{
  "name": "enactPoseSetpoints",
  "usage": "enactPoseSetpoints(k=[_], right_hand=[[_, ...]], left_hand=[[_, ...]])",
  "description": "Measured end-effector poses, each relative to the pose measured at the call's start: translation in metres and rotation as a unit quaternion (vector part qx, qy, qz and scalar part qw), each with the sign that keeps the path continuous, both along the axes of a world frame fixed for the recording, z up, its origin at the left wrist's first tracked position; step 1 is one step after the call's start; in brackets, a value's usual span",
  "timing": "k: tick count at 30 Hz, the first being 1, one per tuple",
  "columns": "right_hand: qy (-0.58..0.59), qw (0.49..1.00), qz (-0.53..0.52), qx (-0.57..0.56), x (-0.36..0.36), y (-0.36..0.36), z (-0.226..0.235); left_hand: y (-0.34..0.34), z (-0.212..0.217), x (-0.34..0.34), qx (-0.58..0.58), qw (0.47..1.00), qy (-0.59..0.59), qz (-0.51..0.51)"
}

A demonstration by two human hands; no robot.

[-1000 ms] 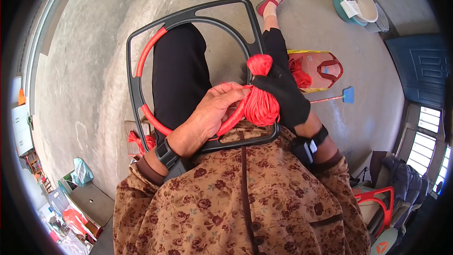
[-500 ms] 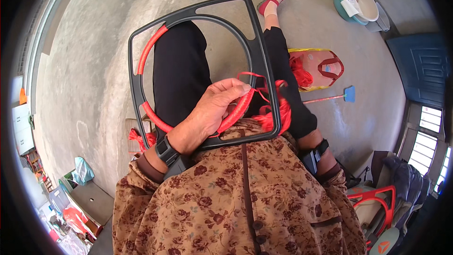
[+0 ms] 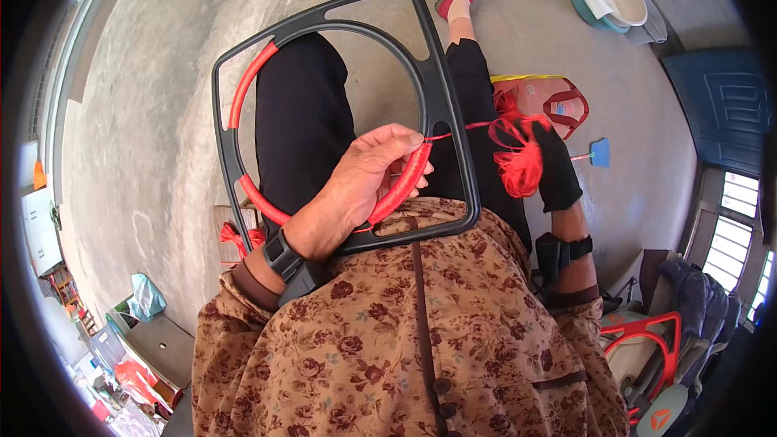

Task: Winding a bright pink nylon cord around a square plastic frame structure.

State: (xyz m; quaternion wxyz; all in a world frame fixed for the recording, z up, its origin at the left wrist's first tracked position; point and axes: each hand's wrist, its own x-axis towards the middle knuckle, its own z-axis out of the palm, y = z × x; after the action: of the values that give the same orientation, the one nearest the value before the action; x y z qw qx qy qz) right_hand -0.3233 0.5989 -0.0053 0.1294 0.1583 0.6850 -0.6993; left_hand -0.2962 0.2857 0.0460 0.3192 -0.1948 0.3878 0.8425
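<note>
A black plastic frame [image 3: 441,85] with a round inner ring lies tilted across my lap. Red cord wraps the ring in sections: one at the upper left [image 3: 251,85], one at the lower left [image 3: 263,202] and one at the lower right [image 3: 409,178]. My left hand [image 3: 360,174], bare, is closed round the lower-right section, its thumb pressing at the upper end of the wrapping. From there a red strand runs under the frame's right bar to my right hand [image 3: 558,170]. That hand, in a black glove, grips a loose bundle of red cord [image 3: 518,171]; its fingertips are partly hidden.
On the floor to the right are a red bag [image 3: 530,93] and a blue-headed fly swatter [image 3: 599,152]. Nested tubs [image 3: 631,4] stand farther back, near a blue door [image 3: 720,105]. More red cord [image 3: 241,236] lies left of my lap.
My right hand has swung out to the right from behind the frame, carrying the cord bundle and drawing the strand straighter. My left hand keeps its hold on the ring.
</note>
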Motion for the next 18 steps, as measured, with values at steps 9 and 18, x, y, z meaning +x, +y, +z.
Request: enactPoseSetpoints(k=[9, 18], right_hand=[[0.058, 0.989, 0.056, -0.121, -0.066, -0.129, 0.023], [-0.062, 0.955, 0.172, -0.233, -0.043, -0.134, 0.037]], left_hand=[[-0.001, 0.003, 0.004, 0.029, 0.999, -0.026, -0.02], [-0.011, -0.019, 0.017, 0.125, 0.991, -0.034, 0.023]])
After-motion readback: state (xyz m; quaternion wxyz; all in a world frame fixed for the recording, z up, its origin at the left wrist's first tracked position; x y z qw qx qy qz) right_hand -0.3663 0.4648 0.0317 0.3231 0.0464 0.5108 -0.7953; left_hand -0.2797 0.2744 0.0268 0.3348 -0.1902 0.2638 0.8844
